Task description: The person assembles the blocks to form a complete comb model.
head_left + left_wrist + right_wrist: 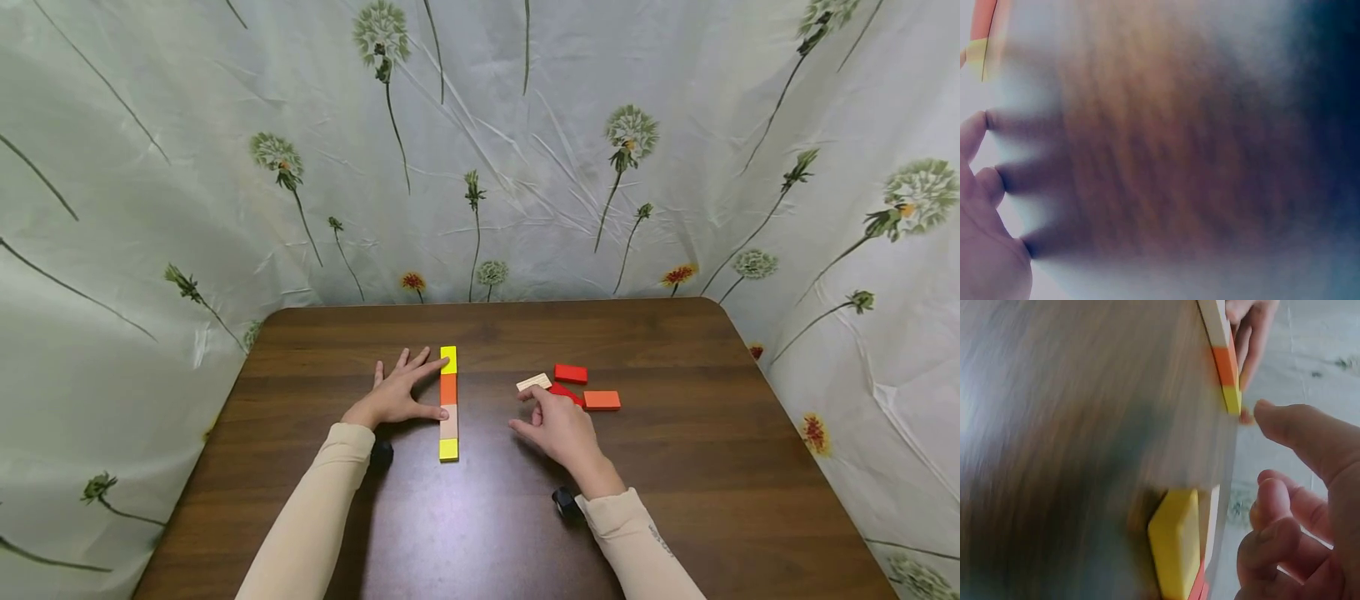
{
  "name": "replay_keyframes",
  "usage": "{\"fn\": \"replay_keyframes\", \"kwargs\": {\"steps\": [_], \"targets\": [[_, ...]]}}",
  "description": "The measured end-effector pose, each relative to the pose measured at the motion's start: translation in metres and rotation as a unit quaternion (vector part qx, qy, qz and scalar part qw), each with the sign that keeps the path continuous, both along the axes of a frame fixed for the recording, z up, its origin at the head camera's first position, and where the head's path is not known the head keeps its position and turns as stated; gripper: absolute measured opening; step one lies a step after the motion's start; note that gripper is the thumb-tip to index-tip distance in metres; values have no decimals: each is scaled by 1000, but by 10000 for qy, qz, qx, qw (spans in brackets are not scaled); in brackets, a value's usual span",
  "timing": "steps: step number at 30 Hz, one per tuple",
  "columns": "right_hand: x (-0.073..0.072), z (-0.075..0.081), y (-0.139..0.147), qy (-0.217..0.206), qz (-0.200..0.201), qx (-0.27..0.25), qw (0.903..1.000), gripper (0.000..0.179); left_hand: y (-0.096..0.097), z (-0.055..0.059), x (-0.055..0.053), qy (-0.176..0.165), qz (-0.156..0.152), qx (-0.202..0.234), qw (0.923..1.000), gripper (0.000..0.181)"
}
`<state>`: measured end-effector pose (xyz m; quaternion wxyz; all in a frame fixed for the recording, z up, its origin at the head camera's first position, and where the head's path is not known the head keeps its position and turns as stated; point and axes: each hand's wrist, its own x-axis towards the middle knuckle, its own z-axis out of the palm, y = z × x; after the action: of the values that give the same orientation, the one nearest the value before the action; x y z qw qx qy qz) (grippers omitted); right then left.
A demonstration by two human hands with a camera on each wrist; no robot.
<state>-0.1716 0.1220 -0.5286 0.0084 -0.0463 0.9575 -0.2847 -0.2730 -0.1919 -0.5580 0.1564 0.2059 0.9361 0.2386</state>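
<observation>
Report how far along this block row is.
Done, apparently: a row of four blocks, end to end. In hand: the left hand spans and touches it; the right hand hovers near the loose pale block, apparently gripping nothing. Likely left: that, plus the red blocks, orange block and yellow block outside the row.

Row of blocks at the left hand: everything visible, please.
The row of blocks lies flat on the brown table, straight, end to end. Far to near: yellow block, orange block, pale block, second yellow block. Faces look smooth; material uncertain, possibly painted wood. The left hand, fingers spread, touches the far yellow and pale ones.
</observation>
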Motion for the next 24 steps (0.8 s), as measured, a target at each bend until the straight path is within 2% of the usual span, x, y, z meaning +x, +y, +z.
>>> {"fn": "replay_keyframes", "kwargs": {"steps": [8,16,24], "targets": [[1,-4,30,-464,-513,178,9974,54,1,-2,-1,7,-6,24,10000,102],[2,-6,46,-872,-748,298,9929,69,1,1,1,-34,14,41,10000,102],[5,-11,51,-710,-829,251,9937,70,1,1,1,-87,43,20,10000,102]]}}
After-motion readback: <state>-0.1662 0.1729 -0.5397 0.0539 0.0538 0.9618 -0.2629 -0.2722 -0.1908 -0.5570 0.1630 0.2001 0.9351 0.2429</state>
